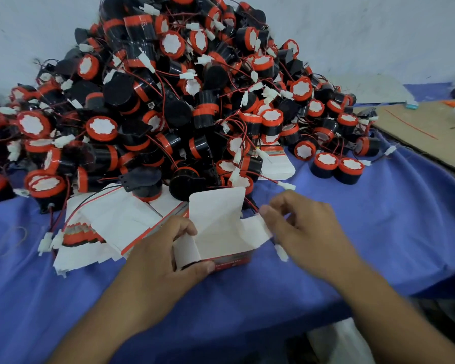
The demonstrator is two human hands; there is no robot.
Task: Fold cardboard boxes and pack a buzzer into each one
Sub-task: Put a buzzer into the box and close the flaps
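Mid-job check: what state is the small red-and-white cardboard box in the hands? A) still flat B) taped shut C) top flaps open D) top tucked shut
C: the small red-and-white cardboard box, held by the left hand, has its white top flaps standing open; the right hand pinches one side flap.

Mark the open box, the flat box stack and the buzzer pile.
box [221, 232]: head view, white inner panel.
flat boxes [121, 219]: head view, top sheet's white face.
buzzer pile [176, 114]: head view, a black body mid-pile.
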